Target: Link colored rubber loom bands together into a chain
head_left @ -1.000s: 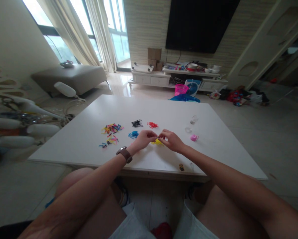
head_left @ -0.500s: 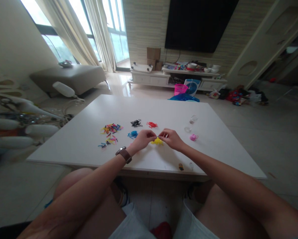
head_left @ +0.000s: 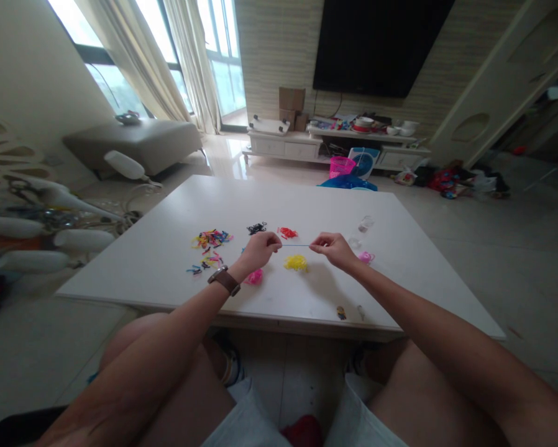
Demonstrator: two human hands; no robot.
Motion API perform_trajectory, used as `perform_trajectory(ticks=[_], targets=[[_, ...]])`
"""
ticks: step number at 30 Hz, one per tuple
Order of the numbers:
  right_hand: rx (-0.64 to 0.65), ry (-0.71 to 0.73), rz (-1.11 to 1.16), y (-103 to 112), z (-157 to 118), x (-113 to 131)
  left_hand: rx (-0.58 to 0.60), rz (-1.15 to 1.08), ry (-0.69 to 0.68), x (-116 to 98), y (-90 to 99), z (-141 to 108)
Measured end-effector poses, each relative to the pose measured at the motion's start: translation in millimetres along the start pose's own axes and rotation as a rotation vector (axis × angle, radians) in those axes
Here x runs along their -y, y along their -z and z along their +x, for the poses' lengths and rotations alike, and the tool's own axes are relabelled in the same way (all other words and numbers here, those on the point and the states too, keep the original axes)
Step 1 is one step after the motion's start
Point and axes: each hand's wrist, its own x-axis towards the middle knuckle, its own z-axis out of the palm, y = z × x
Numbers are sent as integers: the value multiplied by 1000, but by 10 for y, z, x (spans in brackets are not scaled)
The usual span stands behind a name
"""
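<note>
in the head view, the fingertips of the left hand point(head_left: 261, 249) and the right hand point(head_left: 332, 249) are clamped on opposite ends of a thin blue band point(head_left: 296, 245), held taut above the middle of the table point(head_left: 325, 205). separation by colour looks partly done: the black heap point(head_left: 256, 228), red heap point(head_left: 288, 233), yellow heap point(head_left: 296, 262) and pink heap point(head_left: 255, 277) lie apart, while a mixed heap point(head_left: 212, 238) nearer the left edge is as yet unseparated.

Head-worn view, forward and down
</note>
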Motion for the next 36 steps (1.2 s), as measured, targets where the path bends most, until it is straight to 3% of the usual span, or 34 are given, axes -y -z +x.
perform_trajectory(ticks=[4, 9, 14, 18, 21, 25, 30, 36], targets=[[42, 24, -30, -75, -30, 65, 51, 5, -46, -55, -60, -38], [-47, -10, -18, -6, 22, 79, -7, 35, 22, -92, 6, 1], [-33, 5, -27, 5, 41, 71, -17, 35, 18, -89, 68, 47], [-179, -55, -76, 124, 45, 54, -161, 93, 89, 65, 316, 160], [-197, -24, -134, 213, 10, 86, -200, 191, 155, 258, 542, 234], [-108, 64, -208, 219, -79, 162, -115, 375, 185, 502, 647, 236], [-35, 129, -279, 205, -161, 199, 3, 461, 193, 676, 554, 194], [0, 167, -308, 228, -204, 231, 36, 468, 151, 760, 483, 200]])
